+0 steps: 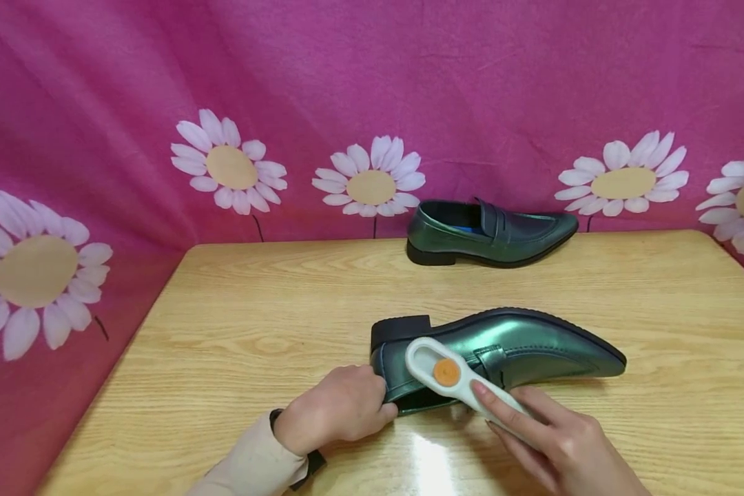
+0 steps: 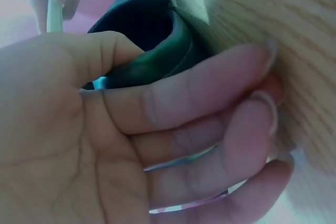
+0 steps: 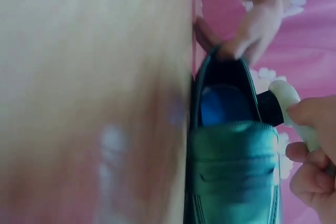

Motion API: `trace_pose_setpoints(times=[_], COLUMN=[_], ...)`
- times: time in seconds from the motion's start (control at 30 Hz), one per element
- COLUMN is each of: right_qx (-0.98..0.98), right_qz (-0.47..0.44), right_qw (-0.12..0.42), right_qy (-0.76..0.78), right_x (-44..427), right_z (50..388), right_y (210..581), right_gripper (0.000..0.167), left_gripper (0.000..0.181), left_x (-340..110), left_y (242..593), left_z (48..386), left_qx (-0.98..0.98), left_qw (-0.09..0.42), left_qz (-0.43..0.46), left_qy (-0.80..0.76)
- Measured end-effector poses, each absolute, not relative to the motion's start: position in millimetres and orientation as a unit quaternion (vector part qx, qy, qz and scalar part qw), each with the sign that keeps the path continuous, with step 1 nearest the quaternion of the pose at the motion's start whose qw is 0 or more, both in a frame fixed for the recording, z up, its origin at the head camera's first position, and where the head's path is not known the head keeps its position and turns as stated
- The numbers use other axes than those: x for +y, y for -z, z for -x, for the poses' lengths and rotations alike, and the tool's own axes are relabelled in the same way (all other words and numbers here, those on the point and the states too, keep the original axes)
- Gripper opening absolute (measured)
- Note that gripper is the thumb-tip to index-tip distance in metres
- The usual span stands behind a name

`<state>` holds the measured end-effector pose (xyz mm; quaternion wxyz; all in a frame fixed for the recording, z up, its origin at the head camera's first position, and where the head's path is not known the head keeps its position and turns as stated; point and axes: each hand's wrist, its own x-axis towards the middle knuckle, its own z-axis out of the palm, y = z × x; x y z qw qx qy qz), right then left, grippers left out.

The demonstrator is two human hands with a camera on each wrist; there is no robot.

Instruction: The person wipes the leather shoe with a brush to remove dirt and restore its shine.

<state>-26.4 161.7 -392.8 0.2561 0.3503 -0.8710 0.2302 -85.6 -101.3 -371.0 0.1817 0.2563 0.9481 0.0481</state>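
A dark green metallic loafer (image 1: 533,344) lies on its side, sole away from me and toe to the right. My left hand (image 1: 341,403) pinches the rim at its heel end, thumb inside the opening, as the left wrist view shows. In my right hand (image 1: 564,437) is a white-handled brush (image 1: 428,358) with an orange round button, the index finger laid along the handle. The brush's black head (image 3: 270,108) touches the loafer's upper side beside the opening in the right wrist view. Blue lining (image 3: 226,106) shows inside the shoe.
A matching loafer (image 1: 496,231) stands upright at the back of the wooden table (image 1: 254,303), toe to the right. Behind and to the left hangs a pink cloth (image 1: 347,83) with large white daisies.
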Motion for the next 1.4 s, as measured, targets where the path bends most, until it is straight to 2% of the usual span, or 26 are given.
trace_pose_setpoints(times=[0.23, 0.4, 0.57, 0.63, 0.7, 0.97, 1.07, 1.13, 1.17, 1.3, 1.4], right_qx=[-0.855, -0.872, -0.877, -0.869, -0.864, -0.868, -0.872, -0.886, -0.889, -0.889, -0.887], right_qz=[-0.405, -0.374, -0.337, -0.338, -0.344, -0.381, -0.374, -0.352, -0.346, -0.344, -0.348], right_qw=[0.220, 0.213, 0.252, 0.284, 0.293, 0.206, 0.201, 0.179, 0.177, 0.195, 0.212], right_qy=[-0.238, -0.234, -0.232, -0.224, -0.221, -0.245, -0.244, -0.243, -0.243, -0.230, -0.219], right_x=[154, 155, 158, 158, 159, 149, 146, 145, 144, 139, 132], right_z=[15, 15, 26, 32, 36, 18, 14, 15, 16, 24, 29], right_y=[405, 401, 391, 389, 387, 396, 399, 395, 394, 386, 383], right_gripper=[0.043, 0.046, 0.050, 0.049, 0.049, 0.045, 0.041, 0.047, 0.050, 0.043, 0.050], left_gripper=[0.036, 0.036, 0.036, 0.035, 0.035, 0.036, 0.035, 0.035, 0.035, 0.037, 0.036], left_x=[-102, -101, -99, -98, -98, -102, -101, -101, -100, -100, -100], left_y=[371, 371, 370, 370, 369, 368, 368, 368, 368, 370, 371], left_z=[82, 82, 83, 83, 83, 82, 81, 81, 81, 82, 82], left_qx=[0.949, 0.948, 0.948, 0.949, 0.949, 0.947, 0.948, 0.949, 0.950, 0.950, 0.950], left_qw=[0.158, 0.162, 0.177, 0.178, 0.180, 0.168, 0.164, 0.162, 0.161, 0.159, 0.162], left_qz=[-0.270, -0.269, -0.259, -0.257, -0.256, -0.268, -0.266, -0.265, -0.264, -0.264, -0.261], left_qy=[-0.046, -0.049, -0.051, -0.050, -0.049, -0.055, -0.055, -0.049, -0.048, -0.044, -0.050])
